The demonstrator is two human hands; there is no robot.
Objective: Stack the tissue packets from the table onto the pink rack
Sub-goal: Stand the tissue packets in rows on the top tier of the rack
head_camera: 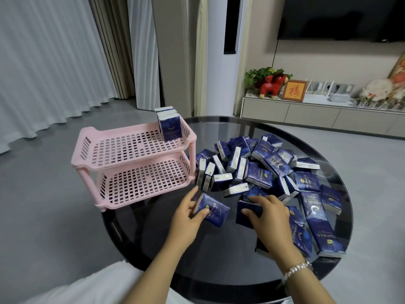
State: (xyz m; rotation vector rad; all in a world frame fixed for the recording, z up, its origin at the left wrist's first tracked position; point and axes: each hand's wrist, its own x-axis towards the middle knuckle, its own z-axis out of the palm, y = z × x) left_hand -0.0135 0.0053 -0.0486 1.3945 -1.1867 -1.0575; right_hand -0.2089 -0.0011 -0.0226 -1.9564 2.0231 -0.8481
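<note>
Progress is judged early: only a short upright row of tissue packets [169,125] is seen on the pink rack [133,159], set in the far right corner of its upper tier; the rest of that tier and the whole lower tier are seen bare. The bulk of the stock — a loose heap of packets [263,170] — is left on the round table [135,224], some flat, some on edge, spread from beside the rack toward the right rim. A single packet [213,212] at the near edge of the heap is pinched by the left hand [186,213], thumb on its face and fingers at its far end. A second packet [248,213] is gripped by the right hand [270,212], fingers curled over its top; a beaded bracelet [297,268] is worn on that wrist. Packets are noted as soft rectangular blocks in glossy dark-blue film with pale side faces — likely slippery and compressible. The rack is moulded plastic with a perforated grid floor, low slotted walls and round posts. The table top is dark, smooth, reflective glass.
</note>
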